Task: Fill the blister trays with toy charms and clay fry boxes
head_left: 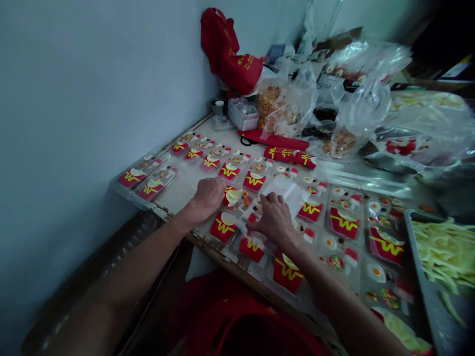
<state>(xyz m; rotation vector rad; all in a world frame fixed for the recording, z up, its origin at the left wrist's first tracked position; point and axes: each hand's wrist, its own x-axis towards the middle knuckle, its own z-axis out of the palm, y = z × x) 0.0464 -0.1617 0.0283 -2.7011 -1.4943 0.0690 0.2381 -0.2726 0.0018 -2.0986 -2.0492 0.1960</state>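
My left hand (208, 199) is closed in a fist at the left edge of a clear packet (233, 197), which holds a red and yellow fries-box piece and small food-shaped pieces. The fingertips are hidden, but they appear to grip its edge. My right hand (275, 216) hovers over the packets just to the right, fingers curled and thumb apart from them. Blurred clear plastic lies around its thumb. Behind its knuckles is a translucent whitish film (287, 192). More packets with red fries-box pieces, such as one packet (224, 226), lie in rows around both hands.
A metal tray (419, 257) of pale fry-like strips stands at right. Plastic bags (297, 101) of small pieces, a white basket (243, 113), red scissors-like tool (272, 140), and red wrapped bundle (291, 156) are at the back. A red bag (237, 64) leans on the wall.
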